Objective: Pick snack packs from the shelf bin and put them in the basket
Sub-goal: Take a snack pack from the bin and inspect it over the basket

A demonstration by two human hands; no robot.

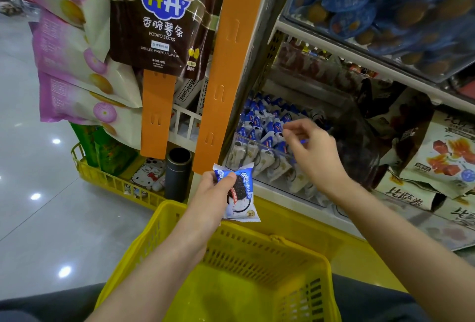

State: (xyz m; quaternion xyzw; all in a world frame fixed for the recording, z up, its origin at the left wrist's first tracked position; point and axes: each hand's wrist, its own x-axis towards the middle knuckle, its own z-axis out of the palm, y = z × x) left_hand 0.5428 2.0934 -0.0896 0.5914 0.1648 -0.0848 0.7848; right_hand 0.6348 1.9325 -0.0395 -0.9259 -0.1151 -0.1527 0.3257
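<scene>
The snack pack (241, 193) hangs in the left hand (213, 193) above the far rim of the yellow basket (257, 252). Its long axis runs roughly up and down the view, leaning a little. One crimped end points toward the shelf, the other toward the basket, and the printed face is turned to the camera. The left fingers (227, 177) grip it at its upper left corner, thumb across the front.

The pack is a glossy blue-and-white film pillow with zigzag sealed ends and a picture of a dark sandwich cookie. The basket is hard plastic with slotted walls.

The right hand (313, 152) hovers over the clear-walled shelf bin (270, 152), where many like packs (264, 121) lie heaped. Its fingers (295, 126) are curled with thumb and forefinger tips close; whether they hold anything cannot be told.

An orange hanging strip (221, 64) runs down the shelf edge just left of the bin, and a brown bag of potato sticks (159, 26) hangs beside it. The floor (38, 193) is pale, polished tile reflecting ceiling lights.
</scene>
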